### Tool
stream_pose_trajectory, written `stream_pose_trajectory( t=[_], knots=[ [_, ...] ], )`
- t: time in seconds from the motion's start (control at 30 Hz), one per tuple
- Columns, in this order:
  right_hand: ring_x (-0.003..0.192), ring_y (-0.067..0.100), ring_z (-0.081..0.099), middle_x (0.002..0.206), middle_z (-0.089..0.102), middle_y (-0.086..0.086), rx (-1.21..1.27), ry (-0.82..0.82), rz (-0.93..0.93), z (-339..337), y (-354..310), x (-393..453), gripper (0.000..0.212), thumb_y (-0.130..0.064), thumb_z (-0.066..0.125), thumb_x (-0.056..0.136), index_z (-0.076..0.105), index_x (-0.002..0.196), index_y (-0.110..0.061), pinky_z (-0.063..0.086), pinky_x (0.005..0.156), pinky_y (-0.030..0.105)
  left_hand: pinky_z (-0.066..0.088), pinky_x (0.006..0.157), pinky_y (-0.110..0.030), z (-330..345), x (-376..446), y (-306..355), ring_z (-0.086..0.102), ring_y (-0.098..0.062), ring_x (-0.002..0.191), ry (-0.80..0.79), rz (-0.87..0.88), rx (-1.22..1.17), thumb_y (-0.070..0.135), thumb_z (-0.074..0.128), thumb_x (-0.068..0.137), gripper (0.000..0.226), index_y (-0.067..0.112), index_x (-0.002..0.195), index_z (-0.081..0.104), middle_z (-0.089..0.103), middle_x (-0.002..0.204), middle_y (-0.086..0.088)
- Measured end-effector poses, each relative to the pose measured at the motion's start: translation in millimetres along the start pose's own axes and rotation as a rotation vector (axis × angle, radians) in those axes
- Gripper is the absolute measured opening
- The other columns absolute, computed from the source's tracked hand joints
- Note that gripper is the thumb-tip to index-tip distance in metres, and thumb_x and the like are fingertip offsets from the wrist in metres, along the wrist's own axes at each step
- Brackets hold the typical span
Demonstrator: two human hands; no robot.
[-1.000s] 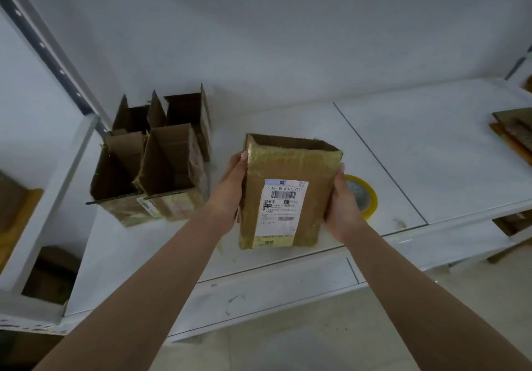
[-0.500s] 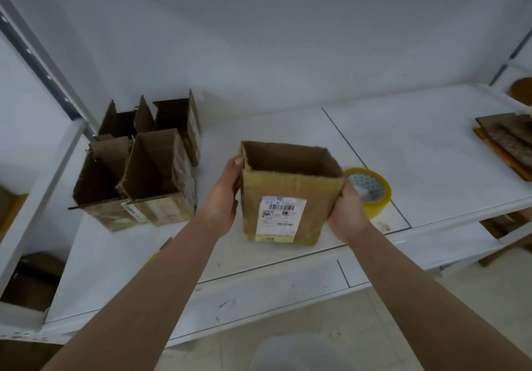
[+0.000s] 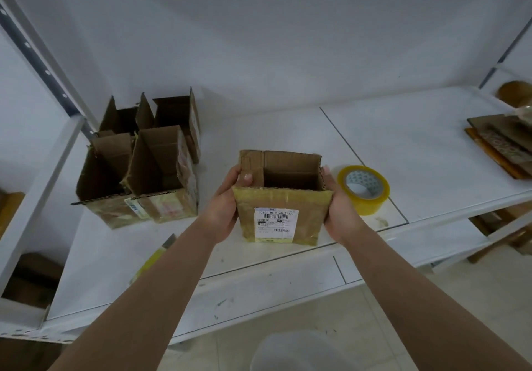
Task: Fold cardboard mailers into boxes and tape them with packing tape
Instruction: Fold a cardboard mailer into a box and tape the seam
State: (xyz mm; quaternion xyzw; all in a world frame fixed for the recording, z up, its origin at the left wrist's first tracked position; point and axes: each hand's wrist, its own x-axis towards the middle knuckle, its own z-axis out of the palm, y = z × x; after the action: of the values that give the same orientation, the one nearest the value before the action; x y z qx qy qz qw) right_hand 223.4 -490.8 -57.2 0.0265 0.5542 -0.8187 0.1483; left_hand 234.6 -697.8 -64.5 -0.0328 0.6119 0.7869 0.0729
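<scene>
Both arms extended, left hand (image 3: 223,212) and right hand (image 3: 338,212) clasp an open-topped cardboard box (image 3: 280,197) between them; tape roll (image 3: 363,189) at its 3 o'clock.

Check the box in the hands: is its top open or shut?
Open. The box shows its bare inside from above; no flap covers it. Left hand and right hand grip its sides.

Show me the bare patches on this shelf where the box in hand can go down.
Widest bare patch: the shelf panel right of the seam, between the tape roll and the flat cardboard stack. Another lies behind the held box, toward the wall. A narrower strip runs between the open boxes and the left hand. The left end is crowded.
</scene>
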Motion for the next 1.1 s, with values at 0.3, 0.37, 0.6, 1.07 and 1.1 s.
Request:
stream_pose_trajectory(
  t=[0.3,0.37,0.6,1.07,1.1],
  knots=[
    [0.091,0.021,0.070,0.105,0.070,0.005,-0.095,-0.003,-0.180,2.8,-4.6,-9.2,0.031,-0.007,0.053,0.097,0.053,0.123,-0.023,0.057,0.067,0.031,0.057,0.073,-0.032,6.0,-4.8,3.0,0.069,-0.025,0.095,0.007,0.084,-0.067,0.001,0.045,0.097,0.044,0.035,0.123,0.058,0.069,0.113,-0.011],
    [0.084,0.019,0.070,0.096,0.071,0.001,-0.097,-0.019,-0.220,3.0,-5.5,-10.1,0.029,-0.001,0.052,0.096,0.055,0.115,-0.023,0.056,0.064,0.030,0.057,0.067,-0.030,6.6,-5.8,4.3,0.068,-0.022,0.087,-0.002,0.158,-0.080,-0.007,0.042,0.095,0.045,0.028,0.117,0.058,0.069,0.105,-0.010],
    [0.068,0.018,0.065,0.082,0.068,0.003,-0.113,-0.010,-0.209,2.8,-5.5,-10.7,0.038,0.014,0.045,0.089,0.063,0.085,-0.020,0.053,0.053,0.026,0.045,0.089,-0.038,3.3,-12.6,11.8,0.061,-0.026,0.100,0.069,0.110,0.102,0.013,0.040,0.092,0.032,0.025,0.094,0.070,0.070,0.103,-0.001],
    [0.082,0.018,0.065,0.087,0.069,0.000,-0.112,-0.017,-0.202,-2.7,-4.3,-4.1,0.020,-0.030,0.051,0.097,0.065,0.090,-0.017,0.056,0.071,0.031,0.052,0.081,-0.020,5.9,-19.8,16.3,0.065,-0.014,0.099,0.122,0.175,0.330,0.033,0.058,0.093,0.025,0.022,0.111,0.071,0.072,0.103,0.006],
    [0.081,0.017,0.064,0.085,0.067,-0.001,-0.161,0.004,-0.218,-2.1,-3.5,-3.9,0.012,-0.023,0.056,0.096,0.064,0.089,-0.017,0.055,0.068,0.028,0.052,0.083,-0.022,6.3,-19.9,18.4,0.063,-0.015,0.102,0.132,0.176,0.384,0.027,0.058,0.095,0.021,0.022,0.111,0.071,0.070,0.107,0.003]
  ],
)
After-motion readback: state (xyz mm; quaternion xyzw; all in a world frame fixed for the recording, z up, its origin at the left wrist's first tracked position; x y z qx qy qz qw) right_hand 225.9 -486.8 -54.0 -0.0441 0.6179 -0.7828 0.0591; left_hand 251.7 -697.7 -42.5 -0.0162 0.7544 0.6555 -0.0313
